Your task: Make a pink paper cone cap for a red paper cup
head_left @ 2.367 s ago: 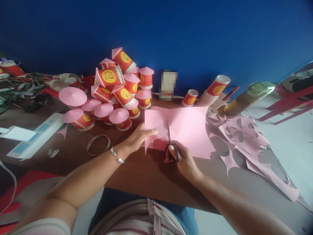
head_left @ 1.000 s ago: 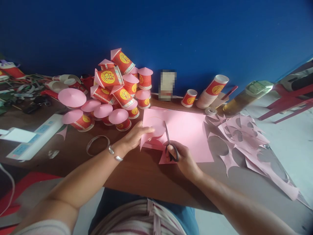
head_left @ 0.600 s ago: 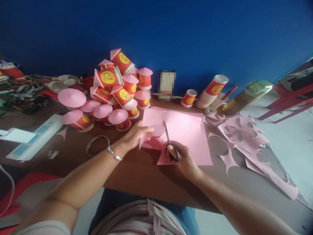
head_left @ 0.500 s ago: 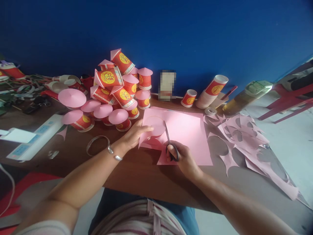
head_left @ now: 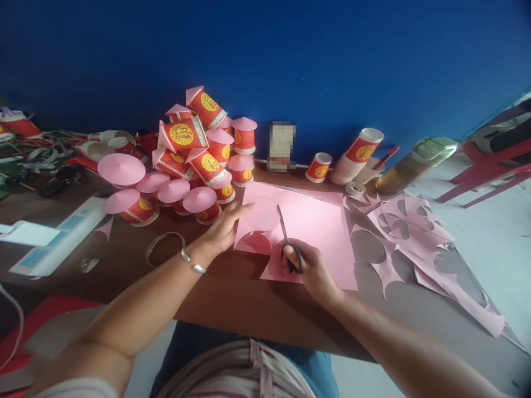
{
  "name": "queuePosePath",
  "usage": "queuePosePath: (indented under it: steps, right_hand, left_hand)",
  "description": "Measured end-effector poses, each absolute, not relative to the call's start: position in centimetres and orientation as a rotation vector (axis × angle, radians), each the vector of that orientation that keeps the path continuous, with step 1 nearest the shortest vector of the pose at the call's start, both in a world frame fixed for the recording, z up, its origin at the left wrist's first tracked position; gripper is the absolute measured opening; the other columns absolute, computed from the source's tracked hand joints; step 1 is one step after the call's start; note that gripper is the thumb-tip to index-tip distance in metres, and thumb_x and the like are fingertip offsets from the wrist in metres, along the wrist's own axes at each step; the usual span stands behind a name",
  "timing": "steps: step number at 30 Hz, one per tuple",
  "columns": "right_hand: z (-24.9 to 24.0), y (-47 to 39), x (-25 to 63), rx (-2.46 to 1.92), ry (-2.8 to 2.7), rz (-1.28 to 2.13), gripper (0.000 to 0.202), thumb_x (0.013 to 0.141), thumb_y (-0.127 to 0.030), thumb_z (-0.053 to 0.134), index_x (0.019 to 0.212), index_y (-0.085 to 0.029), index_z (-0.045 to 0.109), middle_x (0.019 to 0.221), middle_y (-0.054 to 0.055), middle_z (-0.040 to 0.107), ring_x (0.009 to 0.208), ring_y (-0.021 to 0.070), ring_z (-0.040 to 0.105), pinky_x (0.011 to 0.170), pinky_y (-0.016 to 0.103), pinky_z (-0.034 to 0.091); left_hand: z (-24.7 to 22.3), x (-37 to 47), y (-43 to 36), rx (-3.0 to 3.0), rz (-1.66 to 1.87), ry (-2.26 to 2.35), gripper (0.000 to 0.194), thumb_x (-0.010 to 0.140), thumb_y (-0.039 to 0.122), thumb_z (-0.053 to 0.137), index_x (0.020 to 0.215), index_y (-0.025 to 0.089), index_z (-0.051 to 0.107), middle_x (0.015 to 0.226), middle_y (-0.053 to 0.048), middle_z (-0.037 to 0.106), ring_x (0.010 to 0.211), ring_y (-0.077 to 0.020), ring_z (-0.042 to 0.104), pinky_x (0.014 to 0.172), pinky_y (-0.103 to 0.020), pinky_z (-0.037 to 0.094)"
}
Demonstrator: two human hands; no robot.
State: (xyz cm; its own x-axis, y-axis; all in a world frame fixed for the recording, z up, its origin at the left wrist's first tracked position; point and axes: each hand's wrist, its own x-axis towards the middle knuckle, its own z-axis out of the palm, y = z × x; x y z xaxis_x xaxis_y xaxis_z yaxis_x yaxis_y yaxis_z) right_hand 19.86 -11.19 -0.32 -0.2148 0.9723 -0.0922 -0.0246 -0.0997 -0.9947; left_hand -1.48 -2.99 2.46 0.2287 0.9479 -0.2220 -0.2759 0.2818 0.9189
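My right hand (head_left: 313, 271) is wrapped round the black handles of a pair of scissors (head_left: 283, 225), whose blades point away from me. Against the blades lies the curved edge of a partly cut pink paper sheet (head_left: 263, 213). The left edge of this sheet is pinched in my left hand (head_left: 226, 228), thumb on top and the other fingers mostly hidden. A faint round outline shows on the sheet, with a cut-out curve below it. Beneath it, more pink paper (head_left: 323, 237) is spread on the brown table (head_left: 232, 298).
Left stands a heap of red paper cups with pink cone tops (head_left: 206, 166). A white power strip (head_left: 62, 237) and a bangle (head_left: 166, 249) lie nearer. Right are stacked cups (head_left: 359, 157), a tape roll (head_left: 355, 188), a bottle (head_left: 417, 163) and pink scraps (head_left: 409, 221).
My left thumb has drawn back toward the sheet's left edge. The pink paper underneath has shifted slightly, and the scissors stay at nearly the same spot.
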Motion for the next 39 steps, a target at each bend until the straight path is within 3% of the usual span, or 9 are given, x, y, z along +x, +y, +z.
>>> queuePosePath:
  steps: [4, 7, 10, 14, 17, 19, 22, 27, 39]
  right_hand:
    - [-0.1, -11.1, 19.7, -1.118, -1.205, 1.455, 0.047, 0.092, -0.065, 0.065, 0.085, -0.018, 0.067, 0.064, -0.001, 0.058, 0.057, 0.0140, 0.057, 0.058, 0.029, 0.048]
    - [0.5, -11.1, 19.5, -1.101, -1.138, 1.436, 0.048, 0.090, -0.067, 0.067, 0.089, -0.018, 0.067, 0.065, -0.002, 0.056, 0.056, 0.0130, 0.055, 0.057, 0.028, 0.049]
    - [0.7, -11.1, 19.4, -1.088, -1.156, 1.444, 0.049, 0.091, -0.067, 0.065, 0.080, -0.019, 0.063, 0.064, -0.001, 0.057, 0.057, 0.0129, 0.055, 0.058, 0.028, 0.049]
    - [0.2, -11.3, 19.4, -1.101, -1.152, 1.459, 0.049, 0.089, -0.068, 0.067, 0.089, -0.019, 0.065, 0.064, -0.002, 0.057, 0.057, 0.0127, 0.055, 0.057, 0.028, 0.046]
    - [-0.2, -11.3, 19.2, -1.123, -1.148, 1.481, 0.052, 0.087, -0.070, 0.068, 0.097, -0.019, 0.065, 0.064, -0.003, 0.057, 0.056, 0.0130, 0.055, 0.057, 0.029, 0.046]
    - [-0.3, -11.4, 19.1, -1.129, -1.165, 1.489, 0.052, 0.085, -0.070, 0.070, 0.092, -0.019, 0.064, 0.063, -0.003, 0.057, 0.056, 0.0126, 0.053, 0.057, 0.028, 0.046]
    - [-0.4, -11.4, 18.9, -1.149, -1.192, 1.506, 0.054, 0.082, -0.072, 0.072, 0.088, -0.019, 0.063, 0.063, -0.003, 0.056, 0.057, 0.0123, 0.053, 0.056, 0.028, 0.045]
    - [0.0, -11.5, 18.9, -1.209, -1.240, 1.520, 0.058, 0.081, -0.075, 0.070, 0.094, -0.019, 0.064, 0.065, -0.003, 0.057, 0.060, 0.0132, 0.054, 0.058, 0.028, 0.045]
    - [-0.1, -11.1, 19.3, -1.224, -1.280, 1.456, 0.058, 0.083, -0.076, 0.067, 0.095, -0.019, 0.064, 0.066, -0.002, 0.059, 0.060, 0.0139, 0.055, 0.058, 0.029, 0.048]
  left_hand:
    - [2.4, -1.1, -3.2, 0.829, 1.038, 0.804, 0.065, 0.080, 0.077, 0.066, 0.114, 0.021, 0.069, 0.097, -0.008, 0.071, 0.075, -0.0186, 0.062, 0.061, -0.030, 0.051]
    - [1.7, -0.8, -3.8, 0.980, 1.066, 0.699, 0.082, 0.069, 0.087, 0.068, 0.115, 0.020, 0.069, 0.105, -0.011, 0.070, 0.089, -0.0233, 0.065, 0.077, -0.035, 0.055]
    - [1.0, -0.5, -4.6, 1.210, 0.942, 0.692, 0.077, 0.060, 0.074, 0.085, 0.108, 0.016, 0.070, 0.103, -0.012, 0.070, 0.097, -0.0249, 0.064, 0.091, -0.038, 0.052]
    - [1.2, 0.0, -5.3, 1.337, 0.746, 0.960, 0.068, 0.055, 0.062, 0.093, 0.100, 0.015, 0.069, 0.096, -0.009, 0.070, 0.094, -0.0244, 0.063, 0.089, -0.036, 0.051]
    - [1.7, 0.3, -5.7, 1.392, 0.697, 1.129, 0.049, 0.077, 0.068, 0.073, 0.082, 0.020, 0.068, 0.077, -0.002, 0.064, 0.079, -0.0204, 0.057, 0.079, -0.033, 0.049]
    - [2.0, 0.5, -5.8, 1.409, 0.664, 1.201, 0.052, 0.090, 0.069, 0.055, 0.071, 0.022, 0.064, 0.069, -0.001, 0.058, 0.073, -0.0192, 0.052, 0.077, -0.032, 0.046]
    - [2.3, 0.5, -5.8, 1.359, 0.638, 1.310, 0.057, 0.093, 0.070, 0.047, 0.063, 0.023, 0.056, 0.067, -0.001, 0.056, 0.071, -0.0190, 0.050, 0.077, -0.032, 0.044]
    - [2.5, 0.5, -5.6, 1.370, 0.723, 1.289, 0.055, 0.090, 0.071, 0.049, 0.062, 0.023, 0.048, 0.063, 0.000, 0.048, 0.068, -0.0188, 0.045, 0.075, -0.031, 0.044]
    - [2.6, 0.8, -6.0, 1.326, 0.626, 1.186, 0.049, 0.084, 0.069, 0.057, 0.067, 0.024, 0.052, 0.068, 0.000, 0.049, 0.072, -0.0192, 0.047, 0.079, -0.031, 0.045]
